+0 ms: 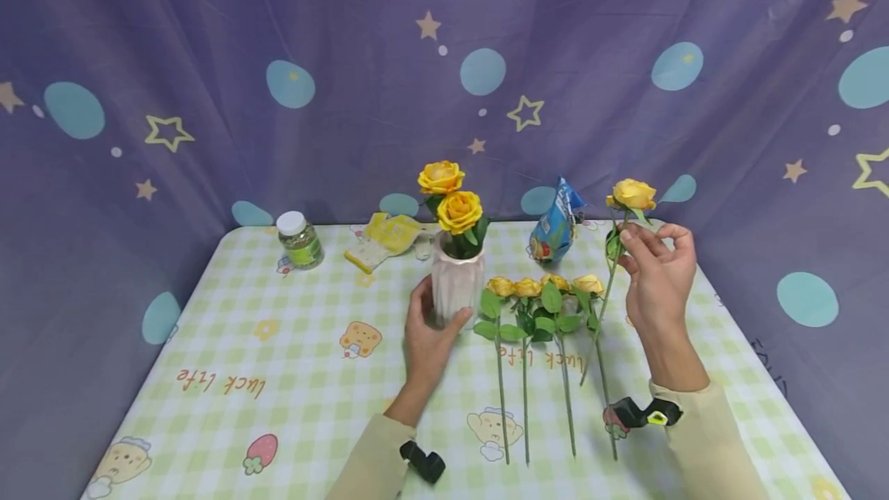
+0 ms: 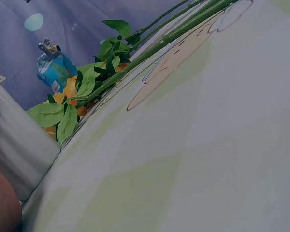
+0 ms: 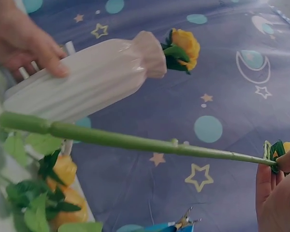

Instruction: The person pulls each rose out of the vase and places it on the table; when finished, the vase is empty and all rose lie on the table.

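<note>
Head view. Vase: pale pink, fluted, upright, on the worktop beyond its middle; two yellow roses in its mouth. Left hand: grip curled round the vase's lower half. Right hand: grip pinched on the stem of a single rose, raised, bloom up, stem slanting down leftward. Loose roses: four, laid in a row between vase and right arm, blooms toward the back, stems toward the near side. Edges: purple curtain behind; jar near the back left corner; blue bag near the back edge, metal clip at its top. Room: wide stretch of checked cloth from left sleeve to left edge; narrow strip between right sleeve and right edge. Writing: "luck life", twice, upside down on the cloth, one partly crossed by stems; jar label green, its print and the bag's too small to read.
</note>
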Motion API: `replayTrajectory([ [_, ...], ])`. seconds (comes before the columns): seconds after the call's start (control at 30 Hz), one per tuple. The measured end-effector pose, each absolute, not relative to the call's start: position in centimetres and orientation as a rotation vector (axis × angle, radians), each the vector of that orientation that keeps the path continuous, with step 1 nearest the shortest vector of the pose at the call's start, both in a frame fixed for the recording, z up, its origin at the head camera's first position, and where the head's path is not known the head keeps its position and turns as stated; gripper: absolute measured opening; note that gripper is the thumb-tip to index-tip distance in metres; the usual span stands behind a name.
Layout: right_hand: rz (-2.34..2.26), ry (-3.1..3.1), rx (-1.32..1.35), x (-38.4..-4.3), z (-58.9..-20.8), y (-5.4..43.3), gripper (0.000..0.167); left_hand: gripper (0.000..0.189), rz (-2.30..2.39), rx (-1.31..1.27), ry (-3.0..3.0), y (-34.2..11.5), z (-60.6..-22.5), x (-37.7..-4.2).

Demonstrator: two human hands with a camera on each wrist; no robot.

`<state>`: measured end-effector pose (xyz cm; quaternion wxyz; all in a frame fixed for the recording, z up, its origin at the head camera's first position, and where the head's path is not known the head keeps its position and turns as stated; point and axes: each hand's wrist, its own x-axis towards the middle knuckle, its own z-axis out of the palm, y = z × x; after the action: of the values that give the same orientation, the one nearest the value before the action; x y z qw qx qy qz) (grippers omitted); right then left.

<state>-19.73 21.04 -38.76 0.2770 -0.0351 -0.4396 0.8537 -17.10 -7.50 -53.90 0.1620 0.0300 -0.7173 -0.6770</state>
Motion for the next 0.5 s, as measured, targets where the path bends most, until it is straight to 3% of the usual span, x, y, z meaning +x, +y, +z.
replayTrajectory([
  [0.5, 2.317, -1.347, -0.258, -17.3, -41.7, 24.1, 0.036, 0.082, -1.923, 0.110, -2.077, -7.6, -53.9, -17.2],
])
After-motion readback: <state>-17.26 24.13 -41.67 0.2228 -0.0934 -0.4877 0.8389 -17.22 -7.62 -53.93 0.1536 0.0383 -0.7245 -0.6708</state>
